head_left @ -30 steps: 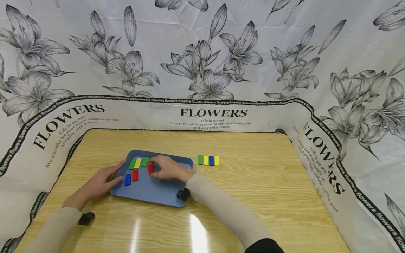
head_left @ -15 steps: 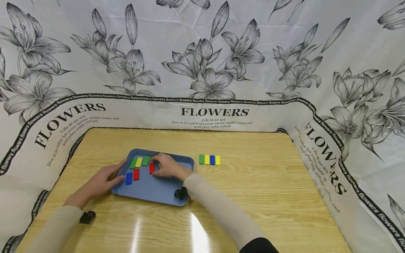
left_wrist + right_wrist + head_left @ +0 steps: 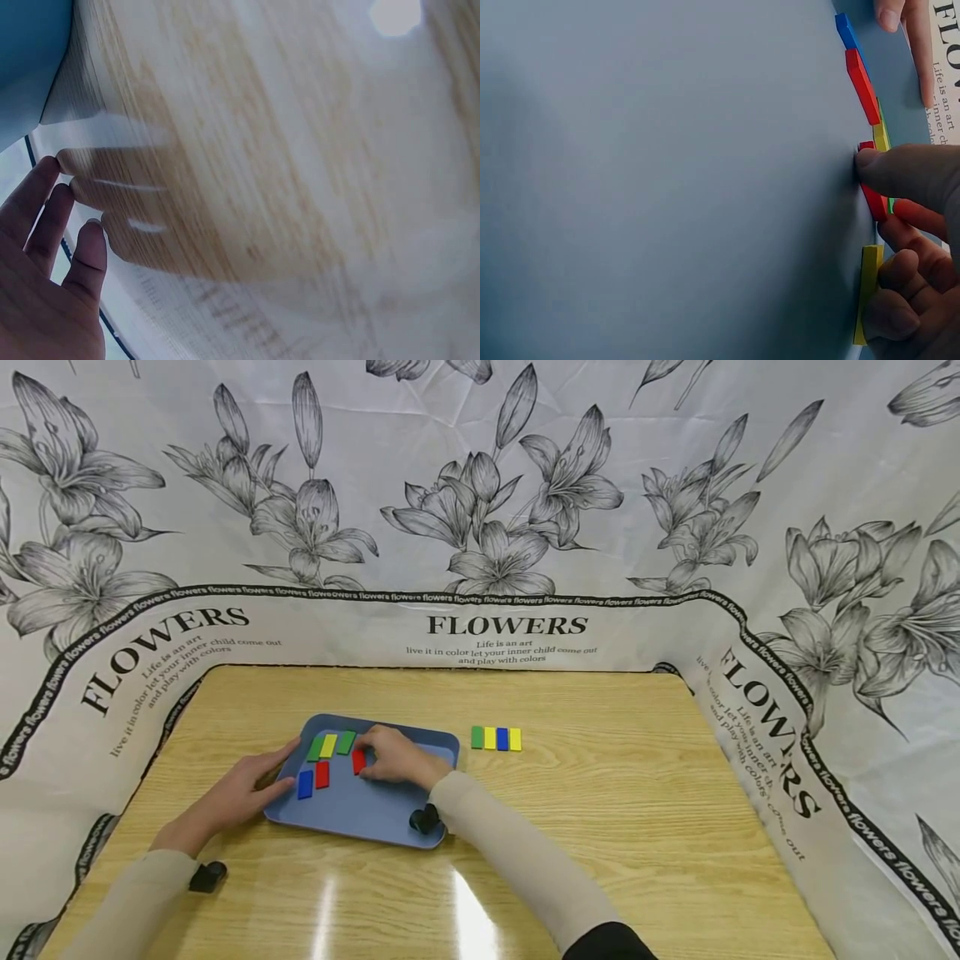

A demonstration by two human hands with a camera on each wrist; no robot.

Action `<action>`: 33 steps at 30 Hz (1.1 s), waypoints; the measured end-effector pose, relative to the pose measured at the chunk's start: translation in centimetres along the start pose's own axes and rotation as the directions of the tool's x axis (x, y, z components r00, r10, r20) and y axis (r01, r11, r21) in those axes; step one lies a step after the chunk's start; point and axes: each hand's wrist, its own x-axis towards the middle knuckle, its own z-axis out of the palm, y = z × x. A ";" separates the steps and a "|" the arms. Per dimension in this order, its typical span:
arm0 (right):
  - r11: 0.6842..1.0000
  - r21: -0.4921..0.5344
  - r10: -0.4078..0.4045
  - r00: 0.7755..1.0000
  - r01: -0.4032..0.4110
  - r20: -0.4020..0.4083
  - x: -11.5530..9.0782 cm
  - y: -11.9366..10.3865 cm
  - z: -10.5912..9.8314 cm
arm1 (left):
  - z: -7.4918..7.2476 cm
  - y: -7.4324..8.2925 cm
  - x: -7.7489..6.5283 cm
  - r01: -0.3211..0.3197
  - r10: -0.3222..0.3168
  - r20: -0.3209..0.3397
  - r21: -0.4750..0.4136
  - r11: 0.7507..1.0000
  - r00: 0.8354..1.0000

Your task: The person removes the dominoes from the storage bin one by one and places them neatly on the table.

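A blue-grey tray [image 3: 352, 822] lies on the table, bearing several small flat coloured tiles. My right hand [image 3: 401, 758] pinches a red tile [image 3: 358, 762] between thumb and fingers; the right wrist view shows the thumb [image 3: 907, 172] on its near side. Below those fingers in that view is a yellow tile [image 3: 868, 292], hidden by the hand in the head view. My left hand [image 3: 232, 789] rests at the tray's left rim, fingers extended. Left of the pinched tile lie another red tile [image 3: 322, 775], a blue tile [image 3: 304, 785], a yellow tile [image 3: 328, 746] and two green tiles [image 3: 346, 742].
Right of the tray, on the wooden table [image 3: 600, 793], a green tile [image 3: 477, 737], a yellow tile [image 3: 490, 738], a blue tile [image 3: 502, 739] and another yellow tile [image 3: 515, 739] stand side by side in a row. A flower-printed cloth [image 3: 510, 643] borders the table's back and sides.
My right wrist has shifted slightly left while the fingers stay at the red tile. The left hand and the tray keep their places; the head view moves only a little.
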 end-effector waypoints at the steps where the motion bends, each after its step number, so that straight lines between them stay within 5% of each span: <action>1: 1.000 0.000 -0.002 1.000 0.002 0.001 0.0 0.0 0.0 | 0.0 0.0 0.0 0.000 0.000 -0.001 0.000 1.000 1.000; 20: 0.991 0.133 -0.006 0.999 0.012 -0.040 -1.7 -0.3 -2.2 | 0.2 0.0 -0.1 -0.017 0.017 -0.019 0.015 1.000 1.000; 33: 0.991 0.123 -0.032 0.994 0.045 -0.103 -3.6 -0.2 -4.4 | 0.4 0.3 -0.3 -0.035 0.037 -0.050 0.029 0.999 0.998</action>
